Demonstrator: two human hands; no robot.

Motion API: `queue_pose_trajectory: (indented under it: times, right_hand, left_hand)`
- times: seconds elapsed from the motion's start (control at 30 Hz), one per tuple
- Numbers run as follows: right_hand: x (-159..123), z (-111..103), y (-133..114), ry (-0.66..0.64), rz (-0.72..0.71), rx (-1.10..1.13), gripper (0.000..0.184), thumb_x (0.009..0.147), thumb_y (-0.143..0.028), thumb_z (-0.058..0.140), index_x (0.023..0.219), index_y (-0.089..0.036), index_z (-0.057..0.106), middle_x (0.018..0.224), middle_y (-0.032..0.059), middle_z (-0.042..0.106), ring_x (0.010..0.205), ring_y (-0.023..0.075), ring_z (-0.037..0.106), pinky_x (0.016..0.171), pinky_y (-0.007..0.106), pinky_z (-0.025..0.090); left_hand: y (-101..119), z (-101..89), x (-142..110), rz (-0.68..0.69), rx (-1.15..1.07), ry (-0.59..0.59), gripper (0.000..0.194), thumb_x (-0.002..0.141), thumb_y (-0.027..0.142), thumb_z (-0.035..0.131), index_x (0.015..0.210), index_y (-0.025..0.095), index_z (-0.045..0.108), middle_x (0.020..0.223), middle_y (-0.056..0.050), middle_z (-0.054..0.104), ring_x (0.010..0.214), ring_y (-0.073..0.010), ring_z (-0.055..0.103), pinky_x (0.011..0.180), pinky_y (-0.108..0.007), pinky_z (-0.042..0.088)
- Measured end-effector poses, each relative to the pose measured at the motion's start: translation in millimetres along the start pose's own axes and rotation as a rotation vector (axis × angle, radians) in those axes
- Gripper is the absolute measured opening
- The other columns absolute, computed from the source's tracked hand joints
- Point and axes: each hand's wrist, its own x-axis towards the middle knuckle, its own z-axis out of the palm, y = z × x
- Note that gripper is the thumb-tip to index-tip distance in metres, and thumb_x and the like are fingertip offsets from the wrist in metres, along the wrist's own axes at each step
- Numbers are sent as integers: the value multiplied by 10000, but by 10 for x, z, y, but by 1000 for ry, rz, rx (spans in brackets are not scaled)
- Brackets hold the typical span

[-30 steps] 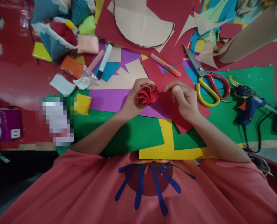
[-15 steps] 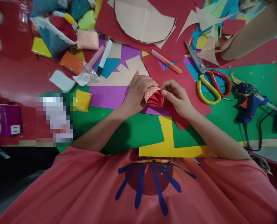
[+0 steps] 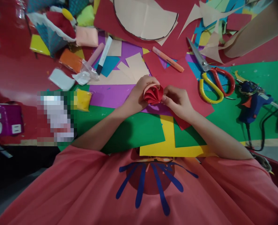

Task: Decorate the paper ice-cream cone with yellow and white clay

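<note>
A small paper cone, with red pleated folds inside and a pale rim, is held above the purple and red paper in the middle. My left hand wraps round its left and upper side, fingers closed on it. On the right, my right hand pinches the cone's edge between thumb and forefinger. The pleated opening faces toward me. Part of the cone's outside is hidden by my left fingers.
Scissors and a blue glue gun with its cord lie at right. An orange marker and a white marker lie beyond my hands. Clay packets and a decorated cone sit at left. A beige paper roll stands back right.
The paper cone has turned so its red pleats face me more fully and less of its patterned outside shows. My left fingers have shifted round it; my right hand still pinches its edge.
</note>
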Motion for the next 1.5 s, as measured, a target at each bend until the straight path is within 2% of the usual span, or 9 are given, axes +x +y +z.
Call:
queue_pose_trajectory:
  times: [0.27, 0.47, 0.6, 0.7, 0.8, 0.93, 1.17, 1.37, 1.5]
  right_hand:
    - [39, -5, 65, -21, 37, -9, 355, 883, -411, 577, 634, -191, 454, 559, -54, 445, 519, 69, 397, 492, 220, 316]
    - [-26, -52, 32, 179, -105, -33, 306, 926, -473, 513, 772, -219, 586, 685, -3, 609, 536, 101, 544, 525, 257, 476]
    - [-67, -62, 24, 271, -280, -121, 174, 918, -393, 556, 897, -250, 652, 828, 25, 700, 630, 117, 631, 575, 262, 513]
    - [-79, -63, -9, 251, -348, -147, 127, 919, -311, 566, 942, -240, 670, 832, 22, 733, 601, 98, 639, 543, 232, 493]
    - [-83, -61, -61, 204, -358, -190, 108, 902, -262, 593, 923, -203, 682, 793, 19, 746, 542, 80, 611, 516, 213, 464]
    - [-83, -44, -106, 142, -315, -207, 173, 912, -306, 577, 845, -188, 684, 719, 1, 719, 514, 69, 577, 520, 205, 447]
    - [-62, -27, -123, 62, -162, 19, 225, 928, -340, 559, 802, -174, 643, 569, -53, 599, 412, 44, 512, 443, 173, 402]
    - [-55, -59, -118, 110, -149, -9, 226, 937, -342, 544, 812, -177, 637, 608, -41, 630, 421, 45, 539, 455, 173, 425]
    - [-70, -81, -86, 136, -188, -155, 219, 932, -349, 542, 847, -191, 668, 653, -3, 685, 521, 91, 621, 540, 208, 492]
  left_hand:
    - [-32, 7, -26, 59, 130, -56, 300, 866, 335, 616, 1138, 285, 501, 1033, -29, 635, 935, -206, 598, 844, -391, 467]
    - [70, -43, -39, -222, -166, -73, 435, 867, 454, 612, 1207, 263, 419, 1151, -47, 553, 1067, -195, 582, 895, -365, 488]
    - [172, -56, -17, -386, -346, -133, 499, 826, 500, 629, 1201, 277, 388, 1087, -24, 533, 957, -169, 588, 797, -316, 505]
    - [208, -61, -5, -449, -437, -197, 481, 828, 465, 635, 1187, 282, 372, 1000, -9, 508, 822, -130, 556, 698, -280, 492]
    - [195, -63, -2, -407, -449, -217, 472, 825, 448, 648, 1182, 280, 388, 1021, -12, 497, 907, -156, 569, 765, -316, 511]
    - [150, -68, -17, -343, -358, -233, 483, 841, 457, 627, 1239, 282, 418, 1153, -43, 532, 1082, -200, 567, 897, -352, 507]
    - [131, -68, -18, -394, -396, -238, 589, 790, 537, 648, 1274, 259, 460, 1158, -53, 559, 1080, -227, 586, 885, -364, 510]
    - [103, -28, -51, -586, -633, -236, 556, 741, 460, 686, 1222, 297, 459, 871, 9, 550, 568, -84, 506, 575, -284, 498]
    - [106, -31, -55, -658, -708, -245, 593, 707, 405, 673, 1242, 298, 442, 773, 27, 538, 446, -51, 417, 466, -238, 428]
